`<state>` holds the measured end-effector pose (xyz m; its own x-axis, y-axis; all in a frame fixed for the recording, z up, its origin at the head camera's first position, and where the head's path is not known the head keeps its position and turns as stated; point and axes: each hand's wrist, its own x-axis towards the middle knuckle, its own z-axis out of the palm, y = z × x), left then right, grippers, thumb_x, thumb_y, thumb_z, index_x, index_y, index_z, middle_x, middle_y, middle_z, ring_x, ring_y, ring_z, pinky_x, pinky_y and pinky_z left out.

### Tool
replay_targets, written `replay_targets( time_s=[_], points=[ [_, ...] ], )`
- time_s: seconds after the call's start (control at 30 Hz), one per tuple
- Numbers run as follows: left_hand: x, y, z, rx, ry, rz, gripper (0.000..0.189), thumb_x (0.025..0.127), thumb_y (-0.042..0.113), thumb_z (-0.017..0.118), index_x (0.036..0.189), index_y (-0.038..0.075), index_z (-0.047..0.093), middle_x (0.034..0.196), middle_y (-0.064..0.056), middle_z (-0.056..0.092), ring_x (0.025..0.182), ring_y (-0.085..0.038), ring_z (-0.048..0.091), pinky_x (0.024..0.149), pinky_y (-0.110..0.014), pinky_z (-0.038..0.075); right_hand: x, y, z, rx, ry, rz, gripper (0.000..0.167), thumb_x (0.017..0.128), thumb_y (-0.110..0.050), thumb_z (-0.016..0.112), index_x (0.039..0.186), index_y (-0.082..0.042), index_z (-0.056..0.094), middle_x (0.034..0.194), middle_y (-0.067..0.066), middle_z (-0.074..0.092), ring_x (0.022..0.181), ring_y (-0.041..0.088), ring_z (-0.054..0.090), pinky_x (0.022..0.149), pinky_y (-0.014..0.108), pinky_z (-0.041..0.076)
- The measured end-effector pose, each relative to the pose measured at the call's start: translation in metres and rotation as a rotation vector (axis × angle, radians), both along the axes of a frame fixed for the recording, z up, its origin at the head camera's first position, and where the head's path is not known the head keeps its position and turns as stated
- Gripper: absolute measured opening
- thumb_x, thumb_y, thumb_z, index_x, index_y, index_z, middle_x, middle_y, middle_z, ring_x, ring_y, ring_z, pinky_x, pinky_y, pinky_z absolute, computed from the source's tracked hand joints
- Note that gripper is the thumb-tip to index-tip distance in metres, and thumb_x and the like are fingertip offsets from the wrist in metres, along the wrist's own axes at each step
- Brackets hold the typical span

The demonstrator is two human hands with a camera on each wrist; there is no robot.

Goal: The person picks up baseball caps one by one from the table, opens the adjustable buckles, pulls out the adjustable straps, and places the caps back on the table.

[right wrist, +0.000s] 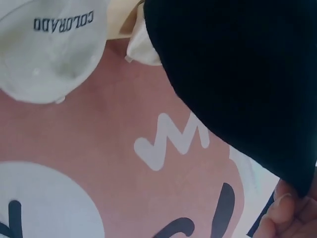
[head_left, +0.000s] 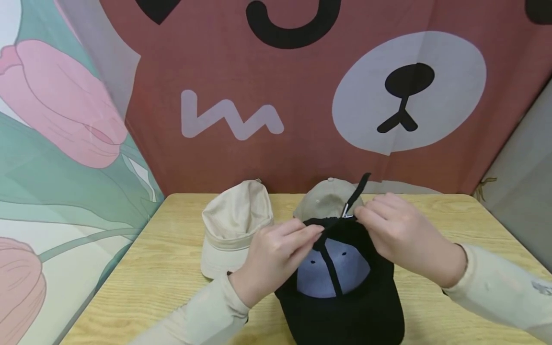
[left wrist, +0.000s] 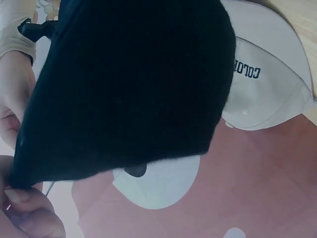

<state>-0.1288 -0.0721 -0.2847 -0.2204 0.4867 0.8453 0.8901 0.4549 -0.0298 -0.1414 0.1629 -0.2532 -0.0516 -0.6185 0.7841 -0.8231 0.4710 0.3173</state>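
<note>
Between both hands hangs a black baseball cap (head_left: pixel 349 318), its bluish-lined inside facing me and its brim pointing down. My left hand (head_left: pixel 276 251) pinches the black strap at the cap's back opening, left of a small metal buckle (head_left: pixel 345 211). On the buckle's other side, my right hand (head_left: pixel 398 235) pinches the cap's back edge. A loose strap end (head_left: pixel 359 192) sticks up out of the buckle. The cap's dark outside (left wrist: pixel 133 94) fills much of the left wrist view, and the right wrist view shows fingers (right wrist: pixel 282 210) at its lower edge.
Behind the left hand, a cream cap (head_left: pixel 237 215) stands on the wooden table (head_left: pixel 155 268). A grey-beige cap (head_left: pixel 321 199) with "COLORADO" lettering sits at the back, partly covered by the black one. A printed brown cloth (head_left: pixel 302 158) hangs behind the table.
</note>
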Motion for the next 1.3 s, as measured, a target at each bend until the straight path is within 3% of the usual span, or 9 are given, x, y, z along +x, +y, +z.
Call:
replay_targets(
  time_s=[0.1, 0.33, 0.57, 0.77, 1.0, 1.2, 1.3],
  points=[
    [0.0003, -0.0001, -0.0011, 0.001, 0.000, -0.002, 0.024, 0.079, 0.000, 0.076, 0.101, 0.009, 0.075, 0.069, 0.004, 0.054, 0.051, -0.005, 0.045, 0.051, -0.009, 0.036, -0.0006, 0.0008, -0.0013, 0.002, -0.004, 0.003, 0.040, 0.104, -0.008, 0.029, 0.077, 0.000, 0.057, 0.062, 0.003, 0.046, 0.055, 0.016, 0.039, 0.050, 0.024, 0.029],
    [-0.0005, -0.0002, -0.0006, 0.006, 0.002, -0.009, 0.024, 0.079, -0.001, 0.076, 0.102, 0.008, 0.075, 0.069, 0.004, 0.054, 0.051, -0.005, 0.044, 0.051, -0.009, 0.035, -0.0013, 0.0030, -0.0026, -0.014, -0.078, -0.006, 0.044, 0.107, -0.021, 0.031, 0.080, -0.001, 0.059, 0.068, 0.002, 0.055, 0.059, 0.016, 0.049, 0.055, 0.028, 0.040],
    [0.0000, -0.0010, -0.0001, 0.015, 0.006, -0.017, 0.025, 0.078, -0.002, 0.076, 0.101, 0.008, 0.075, 0.070, 0.003, 0.055, 0.052, -0.005, 0.046, 0.052, -0.010, 0.037, -0.0006, 0.0014, 0.0000, -0.023, -0.022, 0.004, 0.042, 0.106, -0.015, 0.030, 0.077, 0.001, 0.057, 0.063, 0.004, 0.048, 0.056, 0.018, 0.043, 0.051, 0.027, 0.034],
    [0.0004, -0.0007, 0.0001, 0.024, 0.006, -0.031, 0.024, 0.079, -0.002, 0.074, 0.101, 0.008, 0.075, 0.070, 0.003, 0.054, 0.052, -0.005, 0.046, 0.052, -0.010, 0.036, 0.0014, 0.0025, 0.0003, -0.029, -0.061, 0.004, 0.043, 0.106, -0.019, 0.031, 0.078, -0.001, 0.057, 0.066, 0.002, 0.052, 0.058, 0.017, 0.047, 0.054, 0.029, 0.040],
    [0.0016, -0.0012, -0.0004, 0.025, 0.010, -0.035, 0.025, 0.079, -0.002, 0.075, 0.101, 0.008, 0.075, 0.069, 0.003, 0.054, 0.052, -0.006, 0.045, 0.051, -0.010, 0.036, 0.0034, 0.0038, -0.0016, -0.013, -0.011, -0.016, 0.037, 0.102, -0.006, 0.030, 0.079, 0.001, 0.058, 0.065, 0.004, 0.050, 0.058, 0.018, 0.044, 0.053, 0.028, 0.035],
    [0.0018, 0.0004, 0.0002, 0.026, 0.022, -0.034, 0.024, 0.079, -0.002, 0.074, 0.101, 0.008, 0.075, 0.069, 0.004, 0.054, 0.052, -0.005, 0.045, 0.051, -0.010, 0.036, 0.0046, 0.0055, -0.0019, -0.031, -0.076, -0.026, 0.044, 0.107, -0.023, 0.032, 0.079, -0.001, 0.058, 0.068, 0.002, 0.053, 0.061, 0.017, 0.050, 0.056, 0.029, 0.041],
    [0.0023, 0.0008, 0.0007, 0.026, 0.020, -0.032, 0.024, 0.079, -0.002, 0.074, 0.101, 0.008, 0.075, 0.068, 0.004, 0.053, 0.051, -0.005, 0.044, 0.051, -0.010, 0.035, 0.0053, 0.0064, -0.0015, -0.026, -0.073, -0.032, 0.044, 0.107, -0.022, 0.032, 0.079, -0.001, 0.058, 0.069, 0.003, 0.053, 0.062, 0.018, 0.052, 0.056, 0.031, 0.043]
  ],
)
